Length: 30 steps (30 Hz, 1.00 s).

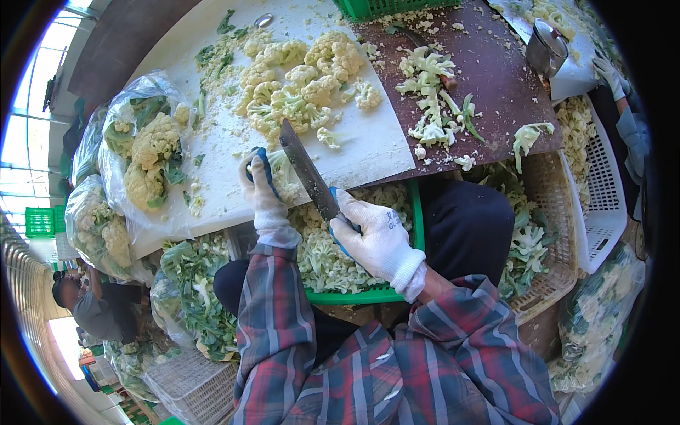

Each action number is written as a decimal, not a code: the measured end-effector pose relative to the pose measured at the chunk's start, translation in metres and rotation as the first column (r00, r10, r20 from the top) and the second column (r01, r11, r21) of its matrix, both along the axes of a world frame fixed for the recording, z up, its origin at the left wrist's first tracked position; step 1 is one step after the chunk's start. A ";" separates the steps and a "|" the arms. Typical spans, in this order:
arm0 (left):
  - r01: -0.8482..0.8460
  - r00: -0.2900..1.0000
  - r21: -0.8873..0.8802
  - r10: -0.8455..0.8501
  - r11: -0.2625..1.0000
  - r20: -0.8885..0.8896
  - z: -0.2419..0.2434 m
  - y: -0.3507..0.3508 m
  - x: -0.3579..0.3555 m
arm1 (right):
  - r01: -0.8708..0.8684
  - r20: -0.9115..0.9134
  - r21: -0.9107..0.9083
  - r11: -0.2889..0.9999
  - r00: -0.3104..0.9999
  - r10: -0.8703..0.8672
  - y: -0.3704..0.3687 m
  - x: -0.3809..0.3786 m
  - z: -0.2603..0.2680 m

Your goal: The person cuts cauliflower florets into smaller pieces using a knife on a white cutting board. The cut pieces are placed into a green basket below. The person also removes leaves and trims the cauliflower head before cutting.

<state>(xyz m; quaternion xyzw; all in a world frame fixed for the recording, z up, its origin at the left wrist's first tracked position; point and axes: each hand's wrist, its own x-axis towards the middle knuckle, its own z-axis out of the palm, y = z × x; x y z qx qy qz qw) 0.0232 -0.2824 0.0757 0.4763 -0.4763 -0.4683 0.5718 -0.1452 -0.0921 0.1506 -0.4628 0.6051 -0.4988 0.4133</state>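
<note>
My right hand [369,234], in a white knit glove with a blue palm, grips a knife [308,170] whose broad dark blade points up and left across the board's near edge. My left hand [263,186], gloved the same way, has its fingers curled beside a piece of cauliflower stalk [281,164]; whether it holds this is unclear. Beyond the blade tip, a pile of cauliflower florets [300,87] lies on the white board [366,154]. Below my hands, between my knees, a green basket [418,223] holds many small florets [334,265].
Bagged cauliflower heads [154,154] stand at the left. Stem trimmings [427,106] and a curved knife [414,37] lie on the brown tabletop [494,106]. A metal mug [547,48] stands upper right, near a co-worker's gloved hand [608,74]. A beige crate [552,228] is beside my right knee.
</note>
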 end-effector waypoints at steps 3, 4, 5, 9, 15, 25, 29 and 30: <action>0.059 0.995 -0.073 -0.064 0.996 -0.073 -0.003 0.006 0.002 | -0.017 0.010 0.009 1.000 1.000 0.017 -0.003 0.000 -0.004; 0.072 0.997 -0.041 -0.073 0.997 -0.015 -0.002 0.007 0.003 | -0.029 0.006 0.011 1.000 1.000 0.029 -0.004 0.000 -0.005; 0.081 0.996 -0.078 -0.078 0.994 0.035 -0.001 0.007 0.003 | -0.025 -0.022 -0.009 1.000 0.999 0.025 -0.006 0.000 -0.005; 0.089 0.994 -0.113 -0.081 0.990 0.073 -0.004 0.003 0.004 | -0.040 -0.080 -0.048 0.998 0.996 0.036 -0.011 0.005 -0.001; 0.064 0.997 -0.119 -0.069 0.991 -0.040 -0.010 0.003 0.002 | -0.072 -0.197 -0.035 0.997 0.978 0.064 -0.016 0.007 0.003; 0.047 0.993 -0.039 -0.051 0.998 -0.106 -0.024 0.001 0.003 | -0.289 -0.322 0.298 0.910 0.867 0.381 -0.063 -0.001 0.011; 0.027 0.996 0.002 -0.027 1.000 -0.087 -0.029 -0.003 0.012 | -0.252 -0.378 0.291 0.923 0.856 0.353 -0.077 0.011 0.007; -0.009 0.997 -0.025 0.006 1.000 -0.081 -0.030 -0.004 0.014 | -0.242 -0.401 0.299 0.923 0.846 0.351 -0.077 0.016 0.011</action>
